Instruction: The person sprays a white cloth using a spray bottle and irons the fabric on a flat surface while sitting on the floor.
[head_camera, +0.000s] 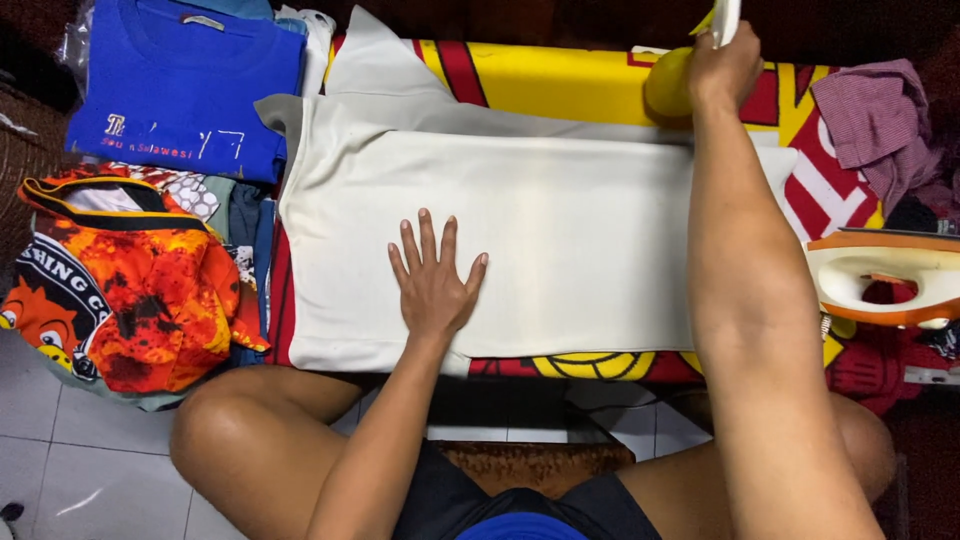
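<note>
A cream-white shirt (560, 210) lies spread flat over a yellow and red cloth (560, 80) on the floor. My left hand (433, 280) rests flat on the shirt with fingers apart, near its lower edge. My right hand (722, 65) reaches to the far side and grips the white top of a yellow spray bottle (668, 85) standing just beyond the shirt. Most of the bottle's head is hidden by my fingers and the frame's top edge.
An orange and white iron (880, 275) stands at the right. A striped pink cloth (880, 120) lies at the far right. A folded blue shirt (185, 85) and an orange patterned jersey (130, 290) lie at the left. My bent knees frame the near side.
</note>
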